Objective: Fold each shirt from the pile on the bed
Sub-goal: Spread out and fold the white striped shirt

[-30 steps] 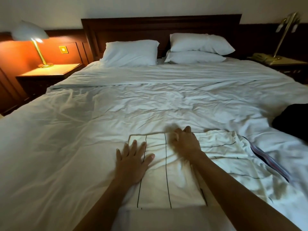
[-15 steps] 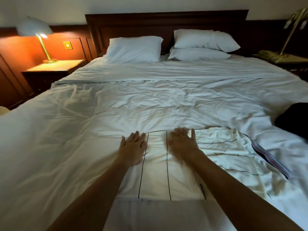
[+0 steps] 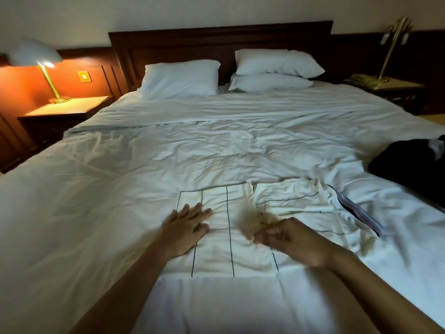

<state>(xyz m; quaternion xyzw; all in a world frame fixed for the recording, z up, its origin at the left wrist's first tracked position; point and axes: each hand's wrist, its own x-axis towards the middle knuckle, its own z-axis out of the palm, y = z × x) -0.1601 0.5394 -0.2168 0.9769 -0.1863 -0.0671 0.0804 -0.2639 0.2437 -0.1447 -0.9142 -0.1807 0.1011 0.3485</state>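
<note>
A cream shirt with thin dark lines (image 3: 226, 213) lies partly folded on the white bed (image 3: 216, 153) near its front edge. My left hand (image 3: 186, 227) lies flat on the folded panel's left side, fingers straight. My right hand (image 3: 292, 239) hovers at the panel's right edge, blurred by motion, fingers loosely curled; I cannot tell whether it pinches cloth. The shirt's unfolded part (image 3: 301, 203) spreads crumpled to the right, ending in a striped edge (image 3: 358, 213).
A dark garment pile (image 3: 409, 165) sits at the bed's right edge. Three white pillows (image 3: 180, 78) lean on the headboard. A lit lamp (image 3: 45, 66) stands on the left nightstand, a brass lamp (image 3: 390, 51) on the right one.
Both hands slid back toward me across the folded panel. My right hand moved down and right and its fingers curled; my left hand stayed flat.
</note>
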